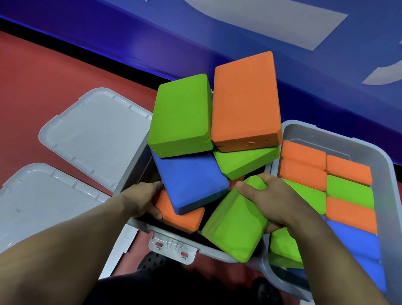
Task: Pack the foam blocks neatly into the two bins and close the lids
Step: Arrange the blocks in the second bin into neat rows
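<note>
Both hands grip foam blocks in the jumbled left bin.

The right hand reaches in from the lower right, fingers curled over the far end of a green block, thumb under its right edge; that block tilts, long axis running from near the bin's front wall up toward the pile's middle. The left hand clasps the near-left corner of an orange block lying low under a blue block. Above these, another green block and a large orange block lean upright against each other, long axes pointing away. The left bin is overfull; the right bin holds blocks in flat, neat rows. Two grey lids lie open on the red floor to the left, with a blue wall bearing white marks behind.
</note>
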